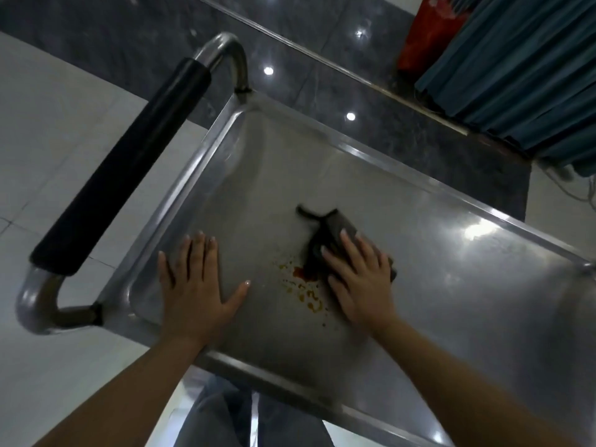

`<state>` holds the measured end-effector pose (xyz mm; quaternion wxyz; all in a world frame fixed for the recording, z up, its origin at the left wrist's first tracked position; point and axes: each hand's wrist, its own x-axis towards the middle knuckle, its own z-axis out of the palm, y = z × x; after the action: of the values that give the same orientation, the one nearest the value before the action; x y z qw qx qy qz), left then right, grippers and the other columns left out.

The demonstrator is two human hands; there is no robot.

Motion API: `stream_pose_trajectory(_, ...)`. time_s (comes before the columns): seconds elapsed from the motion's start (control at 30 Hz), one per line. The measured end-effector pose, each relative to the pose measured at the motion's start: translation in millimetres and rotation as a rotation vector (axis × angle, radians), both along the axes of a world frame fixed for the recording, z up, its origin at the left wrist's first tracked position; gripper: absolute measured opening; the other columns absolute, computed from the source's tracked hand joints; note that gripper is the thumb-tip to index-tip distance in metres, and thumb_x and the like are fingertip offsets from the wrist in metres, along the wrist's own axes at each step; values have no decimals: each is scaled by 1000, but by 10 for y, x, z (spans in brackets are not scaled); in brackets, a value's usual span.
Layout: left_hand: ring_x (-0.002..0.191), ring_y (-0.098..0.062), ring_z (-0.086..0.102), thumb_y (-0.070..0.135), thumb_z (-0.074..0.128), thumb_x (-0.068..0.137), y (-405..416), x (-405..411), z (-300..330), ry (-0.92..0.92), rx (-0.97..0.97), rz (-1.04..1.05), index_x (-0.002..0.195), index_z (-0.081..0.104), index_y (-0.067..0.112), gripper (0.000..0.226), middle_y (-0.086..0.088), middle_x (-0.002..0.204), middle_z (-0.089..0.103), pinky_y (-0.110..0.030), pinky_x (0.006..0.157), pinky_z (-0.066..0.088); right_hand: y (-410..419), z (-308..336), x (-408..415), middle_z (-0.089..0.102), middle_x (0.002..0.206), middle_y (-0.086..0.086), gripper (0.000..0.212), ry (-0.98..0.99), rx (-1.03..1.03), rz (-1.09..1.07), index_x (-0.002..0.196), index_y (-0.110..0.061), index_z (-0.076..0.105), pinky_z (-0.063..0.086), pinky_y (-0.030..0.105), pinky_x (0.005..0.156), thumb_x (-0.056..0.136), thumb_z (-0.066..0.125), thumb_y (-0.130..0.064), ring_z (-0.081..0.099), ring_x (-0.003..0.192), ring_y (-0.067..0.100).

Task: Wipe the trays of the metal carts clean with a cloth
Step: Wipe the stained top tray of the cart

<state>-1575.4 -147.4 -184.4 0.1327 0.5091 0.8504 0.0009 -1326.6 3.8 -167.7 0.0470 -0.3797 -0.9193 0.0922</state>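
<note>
Filling most of the view, a metal cart tray (pixel 435 253) is seen from above, shiny and grey, with a raised rim all round. At its left end a bent metal handle (pixel 225 46) is fixed, and most of the bar is covered by a black grip (pixel 125 162). Far off on the right, a blue-green curtain (pixel 522 69) is hung, with something red (pixel 425 30) beside it. The left hand (pixel 193 285) is laid flat on the tray near the left end, fingers straight and spread, with nothing held. The right hand (pixel 361 279) is pressed flat on a dark cloth (pixel 325 237), fingers straight on top of it. The two hands are kept apart. Between them, orange-red stains (pixel 303 285) are seen on the tray, touching the near left edge of the cloth.
</note>
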Motion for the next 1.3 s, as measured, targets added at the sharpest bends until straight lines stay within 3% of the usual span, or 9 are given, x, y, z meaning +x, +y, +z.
stream_pose_trajectory(0.13,147,-30,8,74,19,84,-8,9,14,-15,15,11,150,24,5,95,-15,158,19,-61,115,6,-320,-103,217,40,150,8,43,31,44,137,136,-31,53,33,60,104,99,36,-45,33,140,35)
stream_pose_trajectory(0.33,148,-29,9,73,25,83,5,18,9,-14,36,30,149,25,6,94,-14,157,21,-60,116,8,446,-97,32,39,151,3,43,37,46,382,138,-32,50,29,55,109,99,36,-43,34,140,30)
stream_pose_trajectory(0.57,148,-26,4,73,28,83,14,8,-46,7,41,34,151,20,9,93,-12,159,16,-58,117,5,1381,-11,-885,31,155,-11,45,100,-212,-1,138,-35,49,8,38,115,96,33,-44,23,144,16)
stream_pose_trajectory(0.7,149,-25,2,72,23,86,11,-3,-52,10,46,42,152,20,10,90,-11,159,17,-58,117,6,1671,129,-1264,51,142,0,53,392,-564,-285,126,-20,63,19,42,115,83,42,-42,40,133,18)
stream_pose_trajectory(0.77,149,-25,3,71,22,87,10,-8,-52,5,49,42,151,21,10,89,-11,159,18,-58,116,6,1687,184,-1321,54,139,6,50,436,-662,-349,123,-18,65,23,47,113,83,45,-39,44,129,22)
stream_pose_trajectory(0.87,149,-25,0,71,22,88,7,-2,-58,-12,55,46,151,19,10,88,-11,159,16,-59,116,6,1482,163,-1263,51,143,1,40,391,-588,-228,124,-10,64,15,48,116,92,46,-27,38,136,19)
stream_pose_trajectory(1.03,148,-27,2,69,23,89,7,-14,-76,-36,59,28,150,19,9,86,-14,158,18,-59,116,1,659,109,-979,40,145,-19,49,292,-525,-116,127,-20,62,2,29,114,89,37,-37,29,139,11)
stream_pose_trajectory(1.2,147,-31,9,60,24,93,-10,-31,-21,-63,94,-6,148,25,4,79,-17,156,22,-57,117,-3,-146,95,-650,31,145,-21,43,312,-415,-311,125,-19,64,6,38,118,92,42,-36,26,142,13)
stream_pose_trajectory(1.3,146,-32,13,56,24,93,-34,-72,38,-99,112,-31,147,29,3,75,-18,155,25,-57,116,1,-711,86,-667,26,151,-16,43,323,-312,-577,131,-26,57,3,37,119,94,40,-38,18,146,13)
